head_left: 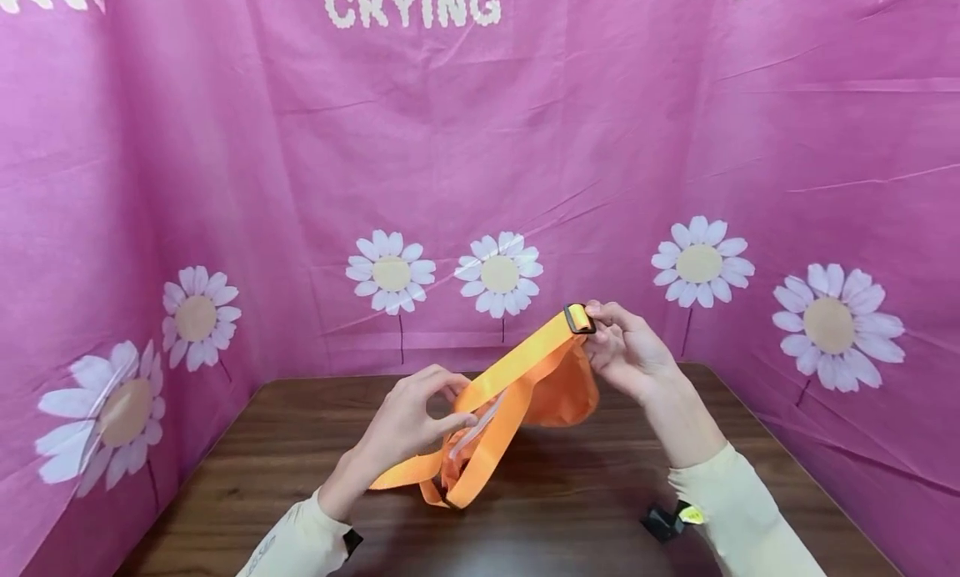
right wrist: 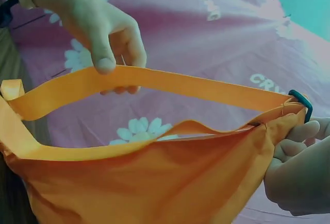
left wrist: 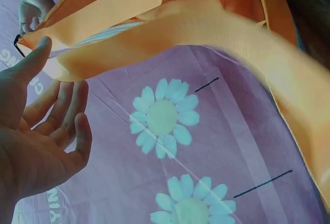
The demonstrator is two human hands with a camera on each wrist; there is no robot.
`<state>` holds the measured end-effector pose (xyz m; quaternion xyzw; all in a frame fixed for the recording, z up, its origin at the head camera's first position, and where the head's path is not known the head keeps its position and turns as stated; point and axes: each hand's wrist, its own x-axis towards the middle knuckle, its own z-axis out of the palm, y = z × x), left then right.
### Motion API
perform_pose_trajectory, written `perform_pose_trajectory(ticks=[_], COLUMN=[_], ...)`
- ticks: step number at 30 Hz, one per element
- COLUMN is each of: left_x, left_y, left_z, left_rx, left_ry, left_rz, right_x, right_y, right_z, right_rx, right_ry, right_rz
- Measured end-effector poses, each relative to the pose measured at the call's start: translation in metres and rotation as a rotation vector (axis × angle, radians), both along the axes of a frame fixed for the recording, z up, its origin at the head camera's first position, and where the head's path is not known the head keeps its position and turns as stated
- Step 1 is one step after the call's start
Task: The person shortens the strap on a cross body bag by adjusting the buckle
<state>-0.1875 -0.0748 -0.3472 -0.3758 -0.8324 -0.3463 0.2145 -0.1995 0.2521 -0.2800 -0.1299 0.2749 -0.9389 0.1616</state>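
An orange fabric bag [head_left: 566,389] is held up at a slant above the wooden table, with its flat orange strap [head_left: 517,367] stretched along the top. At the bag's upper right corner, my right hand [head_left: 628,352] pinches the fabric beside a black strap buckle [right wrist: 303,102]. My left hand [head_left: 401,414] holds the strap between thumb and fingers, the thumb on one side and the fingers behind. A pale zipper [left wrist: 111,32] shows along the bag's edge. The loose end of the strap hangs toward the table at lower left.
The brown wooden table [head_left: 300,444] lies below both hands. Pink cloth [head_left: 450,143] printed with white daisies and lettering stands around it on the back and both sides. A black strap piece [head_left: 660,523] sits by the right sleeve.
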Motion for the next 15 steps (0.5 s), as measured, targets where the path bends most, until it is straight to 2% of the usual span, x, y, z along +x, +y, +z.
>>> perform_pose_trajectory(ticks=[3,6,9,11,15], left_x=[-0.005,-0.013,-0.025,-0.033,-0.053], left_y=[0.007,0.031,0.063,0.078,0.087], left_z=[0.002,0.012,0.032,0.048,0.073], left_rx=[0.015,0.052,0.077,0.087,0.079], left_ry=[-0.059,-0.106,-0.095,-0.066,-0.017], left_rz=[-0.012,-0.039,-0.065,-0.065,-0.020], right_x=[-0.004,-0.009,-0.015,-0.019,-0.025], right_y=[-0.008,-0.023,-0.034,-0.033,-0.015], right_z=[0.006,0.016,0.028,0.038,0.058], right_rx=[0.084,0.233,0.365,0.399,0.385], right_ry=[0.024,0.055,0.072,0.063,0.005], right_rz=[-0.036,-0.102,-0.166,-0.199,-0.217])
